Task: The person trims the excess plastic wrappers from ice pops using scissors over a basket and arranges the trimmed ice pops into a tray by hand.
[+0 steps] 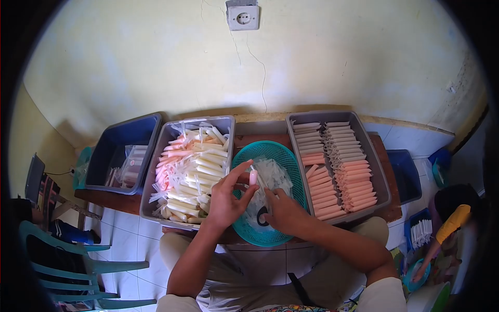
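Note:
Between the thumb and fingers of my left hand (227, 202) is a pink ice pop (253, 177) in a clear plastic tube, held upright. My right hand (285, 212) grips scissors (263, 216) by their black handle, with the blades up close to the ice pop. Both hands are over a teal mesh basket (266, 241) that contains clear plastic scraps (274, 170). Left of it, a grey tub (148, 200) is heaped with pink and cream ice pops with long loose plastic ends. On the right, a second grey tub (385, 183) holds neat rows of pink and whitish ice pops.
The tubs rest on a brown wooden table (125, 202) against the wall. A dark blue tub (96, 171) with packed sticks is at far left, near a green chair (62, 262). At right, another person's arm (434, 249) reaches toward a basin (417, 274).

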`<state>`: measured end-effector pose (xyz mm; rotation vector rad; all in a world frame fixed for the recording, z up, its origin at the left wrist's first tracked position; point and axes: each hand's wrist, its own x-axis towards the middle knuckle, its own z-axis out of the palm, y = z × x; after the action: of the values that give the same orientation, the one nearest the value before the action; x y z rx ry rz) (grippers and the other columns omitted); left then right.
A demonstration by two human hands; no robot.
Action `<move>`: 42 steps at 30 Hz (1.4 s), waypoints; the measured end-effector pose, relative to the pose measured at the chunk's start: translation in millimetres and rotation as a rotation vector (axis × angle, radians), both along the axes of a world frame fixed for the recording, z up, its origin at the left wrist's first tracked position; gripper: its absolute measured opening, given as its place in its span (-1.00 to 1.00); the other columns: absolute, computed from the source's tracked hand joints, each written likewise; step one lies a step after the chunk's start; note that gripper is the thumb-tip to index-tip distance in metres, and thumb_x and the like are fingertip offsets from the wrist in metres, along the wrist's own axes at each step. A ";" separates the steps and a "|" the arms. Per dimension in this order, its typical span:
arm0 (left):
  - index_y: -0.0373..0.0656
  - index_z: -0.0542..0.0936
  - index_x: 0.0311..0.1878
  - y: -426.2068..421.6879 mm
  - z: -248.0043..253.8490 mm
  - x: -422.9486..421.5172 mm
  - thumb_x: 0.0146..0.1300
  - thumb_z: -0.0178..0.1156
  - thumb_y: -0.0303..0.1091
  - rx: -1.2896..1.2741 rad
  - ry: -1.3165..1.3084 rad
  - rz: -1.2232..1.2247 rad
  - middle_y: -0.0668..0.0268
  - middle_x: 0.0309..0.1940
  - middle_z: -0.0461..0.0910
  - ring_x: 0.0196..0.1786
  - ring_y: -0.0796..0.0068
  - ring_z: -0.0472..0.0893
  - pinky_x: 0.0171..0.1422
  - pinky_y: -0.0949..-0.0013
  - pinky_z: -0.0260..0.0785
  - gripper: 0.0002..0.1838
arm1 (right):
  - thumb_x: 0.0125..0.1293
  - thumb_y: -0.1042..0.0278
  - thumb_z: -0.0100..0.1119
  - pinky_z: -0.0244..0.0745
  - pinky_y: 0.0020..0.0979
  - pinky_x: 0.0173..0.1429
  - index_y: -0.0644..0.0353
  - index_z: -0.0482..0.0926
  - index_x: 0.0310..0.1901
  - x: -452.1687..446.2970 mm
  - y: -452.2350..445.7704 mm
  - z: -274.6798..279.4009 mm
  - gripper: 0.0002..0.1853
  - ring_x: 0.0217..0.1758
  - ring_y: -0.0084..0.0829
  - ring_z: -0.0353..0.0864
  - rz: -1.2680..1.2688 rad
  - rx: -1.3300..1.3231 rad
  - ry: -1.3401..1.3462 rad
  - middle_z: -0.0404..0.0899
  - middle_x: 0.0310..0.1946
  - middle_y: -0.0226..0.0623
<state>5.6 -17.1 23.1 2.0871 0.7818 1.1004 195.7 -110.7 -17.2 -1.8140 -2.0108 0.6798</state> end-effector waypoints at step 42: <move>-0.19 0.85 0.11 -28.5 -58.5 280.7 0.28 0.61 -0.32 -0.270 0.288 -0.376 0.15 -0.03 0.87 -0.10 0.37 0.84 0.07 0.29 0.68 -0.65 | 0.35 0.35 0.30 0.58 -0.12 0.23 0.06 0.84 -0.17 251.5 -77.6 21.3 -0.85 0.07 -0.19 0.73 -0.450 0.427 -0.343 0.79 -0.17 -0.32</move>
<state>286.3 -45.6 -35.4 2.0689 0.5956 0.4719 447.2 -188.4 4.0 -2.0907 -1.6596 -0.1900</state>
